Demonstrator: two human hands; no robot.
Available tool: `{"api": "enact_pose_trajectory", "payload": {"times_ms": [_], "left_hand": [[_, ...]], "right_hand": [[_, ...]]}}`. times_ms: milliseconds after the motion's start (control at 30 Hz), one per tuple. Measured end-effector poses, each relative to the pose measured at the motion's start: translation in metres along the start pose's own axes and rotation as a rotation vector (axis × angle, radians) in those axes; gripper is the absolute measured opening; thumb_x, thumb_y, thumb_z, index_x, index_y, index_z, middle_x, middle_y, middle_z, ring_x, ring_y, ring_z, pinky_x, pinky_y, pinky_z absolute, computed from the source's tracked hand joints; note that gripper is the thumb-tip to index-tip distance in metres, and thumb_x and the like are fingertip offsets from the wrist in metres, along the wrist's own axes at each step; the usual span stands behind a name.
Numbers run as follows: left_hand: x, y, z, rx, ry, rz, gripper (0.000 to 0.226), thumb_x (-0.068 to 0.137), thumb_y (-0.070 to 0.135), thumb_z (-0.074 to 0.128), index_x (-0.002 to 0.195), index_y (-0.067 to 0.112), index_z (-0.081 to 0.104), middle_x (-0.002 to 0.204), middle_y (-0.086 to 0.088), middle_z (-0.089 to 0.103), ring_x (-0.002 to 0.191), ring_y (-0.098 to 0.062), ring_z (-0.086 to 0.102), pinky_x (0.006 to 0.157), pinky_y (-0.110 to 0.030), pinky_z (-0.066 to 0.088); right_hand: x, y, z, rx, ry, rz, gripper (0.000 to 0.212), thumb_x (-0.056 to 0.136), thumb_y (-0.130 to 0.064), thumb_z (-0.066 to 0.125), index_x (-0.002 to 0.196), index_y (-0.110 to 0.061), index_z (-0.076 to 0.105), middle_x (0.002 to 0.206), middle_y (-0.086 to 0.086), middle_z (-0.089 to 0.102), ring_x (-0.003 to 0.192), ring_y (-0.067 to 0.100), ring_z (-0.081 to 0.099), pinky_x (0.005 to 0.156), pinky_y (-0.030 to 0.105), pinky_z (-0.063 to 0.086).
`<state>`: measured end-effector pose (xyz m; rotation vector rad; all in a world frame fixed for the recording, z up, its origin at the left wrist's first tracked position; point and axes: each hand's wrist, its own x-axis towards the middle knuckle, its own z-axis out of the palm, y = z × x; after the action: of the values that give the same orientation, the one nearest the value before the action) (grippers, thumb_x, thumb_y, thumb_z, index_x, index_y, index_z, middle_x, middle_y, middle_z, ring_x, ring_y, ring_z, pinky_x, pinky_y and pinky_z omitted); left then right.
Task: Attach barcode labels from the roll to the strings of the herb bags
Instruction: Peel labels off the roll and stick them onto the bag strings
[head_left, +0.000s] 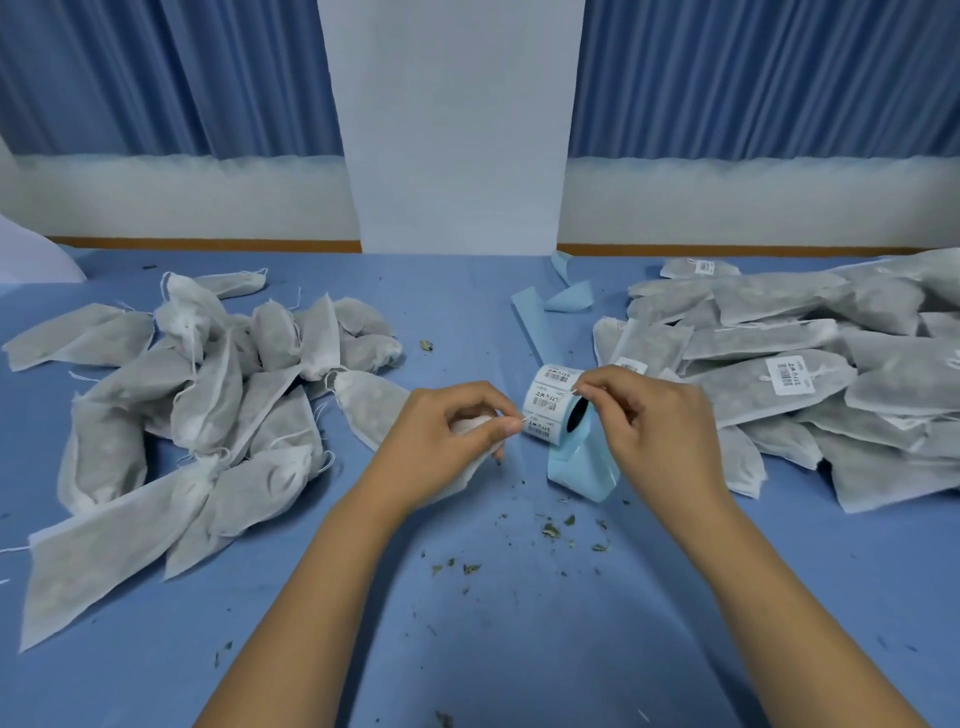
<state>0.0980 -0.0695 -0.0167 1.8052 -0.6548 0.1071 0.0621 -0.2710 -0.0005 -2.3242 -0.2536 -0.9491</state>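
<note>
Desk (467, 649), blue-covered: two hands, one roll, one string in work, two piles of bags.

Roll (545, 382), one, is stood on edge at the middle of the desk, between the hands. Three white labels are shown on its face, each printed with a barcode and a line of characters too small to be read. A pale blue backing strip (530, 322) is trailed behind it.

String (540, 410), one, white, is stretched taut across the front of the roll. One end is pinched by the fingers of the left hand (447, 431), under which one herb bag (470, 422) is also gripped. The other end is pinched by the fingers of the right hand (644, 410).

Left pile (208, 405): grey-white bags with loose strings, too overlapped to be counted.

Right pile (857, 395): flatter bags, likewise uncounted, with three barcode labels seen among them.

Green crumbs (550, 530) are scattered near the wrists.
</note>
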Motion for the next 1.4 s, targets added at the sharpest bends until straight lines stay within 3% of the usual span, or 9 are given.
{"api": "enact_pose_trajectory", "payload": {"times_ms": [167, 333, 400, 533, 667, 800, 933, 1133, 1400], "left_hand": [[-0.005, 0.004, 0.001, -0.231, -0.159, -0.136, 0.014, 0.084, 0.023, 0.069, 0.072, 0.023, 0.075, 0.072, 0.002, 0.072, 0.076, -0.011, 0.066, 0.072, -0.021, 0.047], [-0.003, 0.014, 0.005, -0.480, 0.074, 0.001, 0.013, 0.080, 0.022, 0.067, 0.082, 0.023, 0.080, 0.091, 0.003, 0.076, 0.086, -0.003, 0.070, 0.074, -0.011, 0.050], [0.000, 0.011, 0.004, -0.396, 0.154, 0.023, 0.016, 0.082, 0.016, 0.067, 0.088, 0.023, 0.080, 0.099, 0.008, 0.075, 0.099, -0.003, 0.068, 0.082, -0.012, 0.049], [0.001, -0.003, -0.001, 0.230, 0.104, 0.134, 0.021, 0.083, 0.009, 0.073, 0.093, 0.028, 0.076, 0.107, 0.020, 0.070, 0.105, -0.003, 0.065, 0.094, -0.031, 0.051], [0.001, -0.004, 0.002, 0.287, 0.003, 0.131, 0.006, 0.078, 0.015, 0.079, 0.084, 0.017, 0.079, 0.096, 0.013, 0.072, 0.092, -0.010, 0.065, 0.085, -0.035, 0.051], [-0.004, 0.003, 0.013, 0.163, -0.038, 0.059, 0.011, 0.079, 0.018, 0.079, 0.073, 0.026, 0.076, 0.100, 0.016, 0.061, 0.080, -0.007, 0.060, 0.081, -0.011, 0.041], [-0.005, 0.008, 0.019, -0.024, 0.096, 0.051, 0.018, 0.078, 0.015, 0.078, 0.071, 0.032, 0.076, 0.087, 0.011, 0.068, 0.079, -0.005, 0.063, 0.076, -0.014, 0.043], [-0.006, 0.012, 0.020, -0.116, 0.316, 0.005, 0.015, 0.083, 0.012, 0.074, 0.072, 0.022, 0.076, 0.079, 0.006, 0.075, 0.079, -0.004, 0.068, 0.072, -0.008, 0.046], [-0.008, 0.017, 0.025, -0.069, 0.224, 0.021, 0.016, 0.083, 0.016, 0.070, 0.072, 0.027, 0.072, 0.075, 0.007, 0.072, 0.075, -0.004, 0.067, 0.072, -0.011, 0.047]], "right_hand": [[0.001, 0.005, 0.002, 0.116, 0.064, 0.108, 0.009, 0.088, -0.014, 0.067, 0.083, -0.015, 0.073, 0.056, -0.002, 0.060, 0.052, 0.016, 0.051, 0.055, 0.034, 0.044], [-0.009, -0.005, 0.016, 0.179, -0.127, 0.135, 0.011, 0.087, -0.021, 0.067, 0.079, -0.024, 0.074, 0.061, -0.011, 0.063, 0.054, 0.006, 0.049, 0.059, 0.029, 0.043], [-0.015, -0.017, 0.021, 0.160, -0.221, 0.014, 0.014, 0.088, -0.022, 0.066, 0.077, -0.026, 0.071, 0.060, -0.016, 0.062, 0.054, -0.001, 0.050, 0.057, 0.024, 0.041], [-0.015, -0.017, 0.016, 0.058, -0.199, -0.262, 0.012, 0.087, -0.016, 0.062, 0.083, -0.019, 0.073, 0.073, -0.014, 0.068, 0.063, -0.011, 0.042, 0.057, 0.020, 0.043], [-0.008, -0.007, 0.008, 0.054, -0.080, -0.351, 0.009, 0.084, -0.017, 0.067, 0.082, -0.018, 0.075, 0.076, -0.012, 0.070, 0.062, -0.006, 0.048, 0.054, 0.024, 0.047], [-0.004, 0.001, 0.009, 0.289, 0.007, -0.038, 0.008, 0.079, -0.011, 0.074, 0.074, -0.017, 0.073, 0.073, -0.012, 0.068, 0.057, 0.011, 0.056, 0.057, 0.021, 0.040], [-0.004, 0.005, 0.016, 0.539, -0.094, 0.279, 0.016, 0.080, -0.006, 0.072, 0.070, -0.019, 0.070, 0.072, -0.013, 0.067, 0.061, 0.006, 0.050, 0.063, 0.020, 0.042], [-0.011, -0.005, 0.023, 0.559, -0.241, 0.269, 0.018, 0.080, -0.012, 0.074, 0.068, -0.026, 0.071, 0.071, -0.015, 0.065, 0.060, 0.010, 0.045, 0.059, 0.012, 0.036], [-0.015, -0.014, 0.023, 0.529, -0.186, 0.220, 0.011, 0.086, -0.029, 0.068, 0.076, -0.024, 0.069, 0.078, -0.014, 0.064, 0.077, 0.010, 0.055, 0.073, 0.023, 0.042]]}}
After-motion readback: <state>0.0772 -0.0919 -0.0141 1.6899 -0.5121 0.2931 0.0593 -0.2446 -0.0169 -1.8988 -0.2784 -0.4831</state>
